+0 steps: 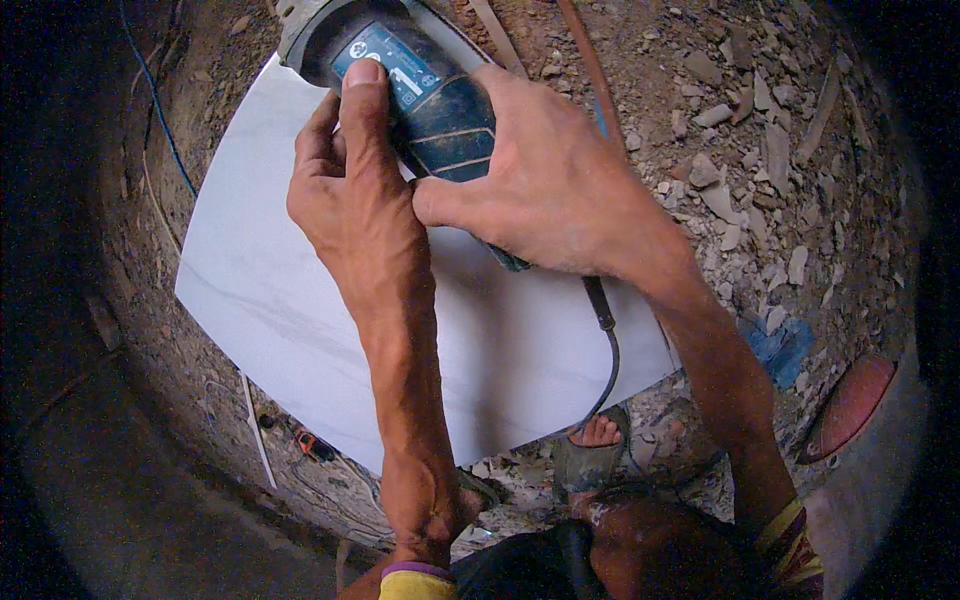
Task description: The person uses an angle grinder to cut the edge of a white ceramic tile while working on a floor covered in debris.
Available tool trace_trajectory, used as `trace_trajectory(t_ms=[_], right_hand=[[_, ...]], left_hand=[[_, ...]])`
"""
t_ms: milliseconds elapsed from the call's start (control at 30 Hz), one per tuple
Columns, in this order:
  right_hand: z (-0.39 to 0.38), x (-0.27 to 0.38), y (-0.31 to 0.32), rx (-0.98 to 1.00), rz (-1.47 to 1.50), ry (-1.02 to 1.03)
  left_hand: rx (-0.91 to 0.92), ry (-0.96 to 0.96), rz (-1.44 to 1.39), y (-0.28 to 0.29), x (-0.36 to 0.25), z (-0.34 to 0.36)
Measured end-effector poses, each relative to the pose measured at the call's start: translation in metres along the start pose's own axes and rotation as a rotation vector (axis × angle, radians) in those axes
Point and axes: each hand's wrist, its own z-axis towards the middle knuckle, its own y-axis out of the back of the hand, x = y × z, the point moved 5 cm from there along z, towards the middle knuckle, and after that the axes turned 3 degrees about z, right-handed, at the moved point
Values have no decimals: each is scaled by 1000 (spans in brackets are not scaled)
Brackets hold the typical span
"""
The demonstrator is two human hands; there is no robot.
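Note:
A dusty blue corded tile saw (445, 125), with a grey metal housing at its far end, is over the upper part of a large white tile (300, 255) with faint grey veins. My right hand (560, 170) is wrapped round the saw's body from the right, its thumb toward my left hand. My left hand (365, 170) grips the saw's left side, thumb pressed on the blue label and the other fingers curled underneath. The blade does not show. From the saw's near end a black power cord (612, 350) runs down over the tile's near edge.
Broken tile and stone rubble (740, 170) covers the ground on the right. Near it lie a blue plastic scrap (780, 350) and a red oval object (850, 408). A blue cord (160, 110) runs at far left. My sandaled foot (597, 432) stands at the tile's near edge.

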Motion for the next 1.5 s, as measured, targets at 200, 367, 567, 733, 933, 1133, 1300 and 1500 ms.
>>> trace_trajectory(t_ms=[200,367,567,733,933,1133,1300,1500], right_hand=[[-5,-4,-2,-119,-54,96],[-11,-3,0,-77,-24,36],[-11,-9,-7,-98,-18,57],[-13,-7,-2,-122,-40,68],[-13,-5,-2,-94,3,102],[-13,-8,-4,-99,-33,112],[-20,-12,-2,-72,-18,6],[-26,-12,-3,-86,-42,9]], left_hand=[[-12,1,32,2,0,-4],[-11,-1,31,2,-1,-10],[11,17,17,6,8,-11],[18,-12,-44,1,5,-12],[-12,13,40,3,1,-14],[-29,14,34,1,-3,-16],[-2,38,13,0,4,-20],[-7,29,17,2,4,-28]])
